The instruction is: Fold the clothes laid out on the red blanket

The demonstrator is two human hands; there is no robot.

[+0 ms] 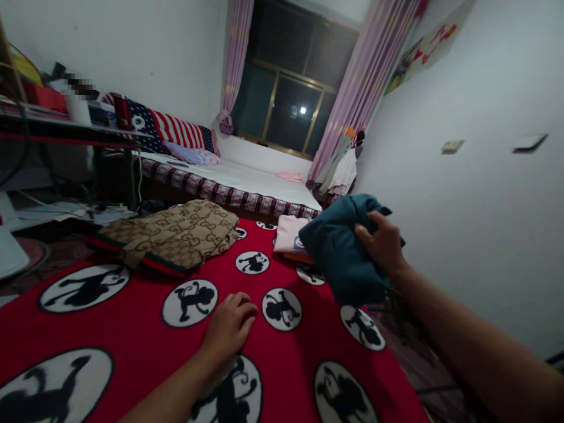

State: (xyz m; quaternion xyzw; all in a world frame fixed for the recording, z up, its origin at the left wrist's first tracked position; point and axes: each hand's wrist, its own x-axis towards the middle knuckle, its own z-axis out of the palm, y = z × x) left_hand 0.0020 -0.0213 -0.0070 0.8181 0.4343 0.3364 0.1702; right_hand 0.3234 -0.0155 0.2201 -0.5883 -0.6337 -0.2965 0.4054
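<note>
My right hand is closed on a folded dark teal garment, lifted above the right side of the bed; the exact kind of garment is not clear. My left hand holds nothing, its fingers loosely bent and apart, low over a red blanket with black monkey figures in white circles. Partly behind the teal garment lies a folded pale pink garment, with a strip of orange cloth under it. Brown patterned cloth with green and red stripes lies folded at the far left of the blanket.
A second bed with pillows stands under the window. On the left is a cluttered desk. Clothes hang in the far right corner. The right edge of the blanket drops toward the floor beside the white wall.
</note>
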